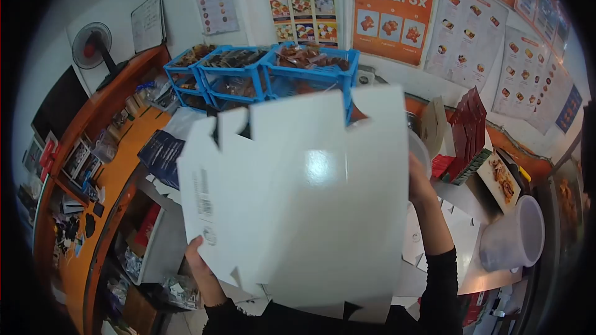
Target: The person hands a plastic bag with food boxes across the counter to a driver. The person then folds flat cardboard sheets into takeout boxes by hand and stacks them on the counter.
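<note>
A large flat white cardboard box blank (298, 211) with notched edges and small printing on its left side fills the middle of the view. My left hand (200, 267) grips its lower left edge, with the thumb on the front face and the other fingers hidden behind. At the right edge my right hand (421, 181) holds the blank, its fingers mostly out of sight behind the card. More white cardboard blanks (456, 226) lie on the counter beyond my right forearm.
Blue stacked crates (233, 80) with packets stand at the back. To the right are red folded boxes (469, 124), a cutting board (498, 180) with food pieces and a translucent bucket (512, 236). An orange counter (118, 180) with a fan (96, 49) runs along the left.
</note>
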The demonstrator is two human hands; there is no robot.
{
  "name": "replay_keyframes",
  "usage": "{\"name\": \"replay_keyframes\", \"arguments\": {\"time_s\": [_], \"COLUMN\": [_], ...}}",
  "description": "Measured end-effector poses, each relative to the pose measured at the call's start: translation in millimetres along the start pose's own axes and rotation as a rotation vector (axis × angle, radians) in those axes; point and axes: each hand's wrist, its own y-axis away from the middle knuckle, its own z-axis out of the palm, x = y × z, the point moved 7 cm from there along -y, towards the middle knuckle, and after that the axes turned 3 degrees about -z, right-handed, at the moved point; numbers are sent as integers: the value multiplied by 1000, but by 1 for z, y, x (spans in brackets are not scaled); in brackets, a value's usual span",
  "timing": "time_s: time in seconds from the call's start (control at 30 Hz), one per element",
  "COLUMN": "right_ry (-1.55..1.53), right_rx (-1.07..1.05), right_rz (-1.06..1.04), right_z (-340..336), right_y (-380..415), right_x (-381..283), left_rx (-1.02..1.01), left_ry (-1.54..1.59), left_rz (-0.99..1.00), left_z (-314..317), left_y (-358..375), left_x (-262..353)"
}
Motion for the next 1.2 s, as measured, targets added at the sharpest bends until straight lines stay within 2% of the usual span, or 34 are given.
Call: {"name": "replay_keyframes", "arguments": {"time_s": [0.07,0.13,0.17,0.27,0.3,0.33,0.37,0.4,0.47,0.5,0.53,0.57,0.6,0.63,0.67,0.7,0.73,0.77,0.8,0.83,0.87,0.9,0.93,0.97,1.0,1.07,1.13,1.2], "right_ry": [-460,143,153,271,407,540,409,467,769,1089,1343,1375,1446,1486,1486,1579,1662,1590,1591,1262,1107,932,795,652,664,1496,1611,1901], "right_rx": [-58,21,44,108,197,281,290,338,328,249,120,-88,-217,-378,-387,-458,-528,-567,-572,-290,-152,-21,221,459,462,198,129,272], "right_rz": [-98,-76,-83,-70,42,161,-122,-181,-370,-502,-573,-615,-674,-533,-520,-720,-928,-793,-789,-759,-719,-696,-634,-568,-564,-761,-748,-680], "right_z": [36,63,80,125,127,134,163,175,220,253,285,312,343,360,374,397,414,412,410,394,386,377,366,354,357,395,410,417], "right_y": [12,25,31,45,51,58,55,60,71,76,83,87,90,100,103,111,123,126,130,129,133,138,144,157,167,190,213,236], "right_x": [-11,-10,-5,12,27,37,29,35,30,24,29,34,37,60,68,71,75,79,87,80,80,80,80,80,75,57,51,51], "left_rx": [20,-100,-39,-108,-123,-140,-152,-83,132,-130,-391,-560,-665,-657,-654,-650,-647,-586,-523,-510,-510,-439,-364,-488,-615,-679,-819,-854], "left_ry": [-19,-58,-116,-124,-111,-224,-337,-461,-1099,-1052,-991,-372,290,305,440,577,587,352,119,182,188,317,443,505,569,560,202,136], "left_rz": [-46,-155,-181,-208,-227,-173,-116,-111,154,102,51,-410,-835,-845,-977,-1102,-1099,-1020,-935,-873,-879,-759,-638,-602,-560,-537,-559,-561], "left_z": [-15,-42,-66,-102,-106,-103,-99,-99,-138,-153,-121,-103,-34,-18,-4,0,-8,-25,-42,-40,-34,-27,-27,-21,-7,7,10,19], "left_y": [-3,-8,-15,-40,-46,-56,-62,-68,-66,-61,-41,-8,44,52,63,75,78,72,67,72,83,85,86,88,93,118,155,192], "left_x": [20,33,40,60,64,72,80,78,62,24,16,6,43,59,70,77,75,64,56,51,37,26,18,11,15,23,18,15]}}
